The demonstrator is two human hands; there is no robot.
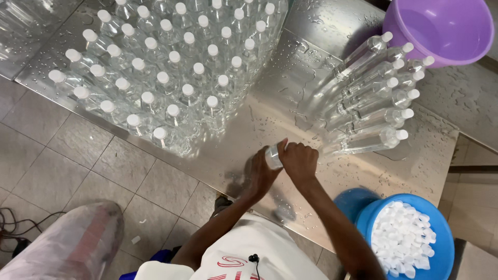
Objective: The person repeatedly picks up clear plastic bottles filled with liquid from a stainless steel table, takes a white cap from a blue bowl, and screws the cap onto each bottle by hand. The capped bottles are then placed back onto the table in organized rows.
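Head view. Wet steel desk (290,78); landmark: clear bottle (272,156) upright near the desk's front edge. Left hand (261,173) wraps the bottle's body, fingers closed round it. Right hand (299,162) sits on top, fingers curled over the bottle's neck; cap hidden. Left-rear of the bottle: big block of upright capped bottles (166,67). Right-rear: row of capped bottles lying down (371,98), purple basin (441,28) beyond. Right-front, below desk edge: blue bucket (438,259) of white caps (404,236).
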